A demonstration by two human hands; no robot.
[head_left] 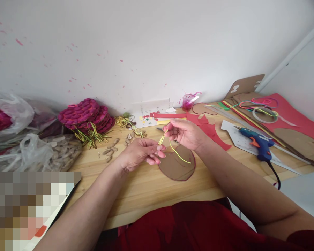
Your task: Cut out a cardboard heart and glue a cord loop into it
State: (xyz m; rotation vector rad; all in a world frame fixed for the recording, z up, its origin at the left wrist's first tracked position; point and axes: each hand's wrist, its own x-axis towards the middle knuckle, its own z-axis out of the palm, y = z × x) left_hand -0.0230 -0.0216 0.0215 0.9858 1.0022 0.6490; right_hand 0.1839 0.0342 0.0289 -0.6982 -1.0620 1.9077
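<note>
My left hand [146, 150] pinches a small bunch of yellow-green yarn [161, 140] between thumb and fingers. The upper end of the same yarn is gripped by my right hand [184, 132], a little higher and to the right. One loose strand [181, 159] curves down from the right hand. Beneath the hands a round cardboard disc [178, 170] with a dark reddish edge lies on the table. The pointed tip of a dark tool [159, 128], perhaps scissors, shows behind the right hand, mostly hidden.
Left are stacked magenta peanut-shell discs [81, 115] with yarn fringes, loose peanuts [110, 150] and a bag of peanuts [60, 153]. Red paper [214, 136] and a paint cup [188, 101] stand behind. A blue glue gun [259, 141] and tape roll [264, 115] lie right.
</note>
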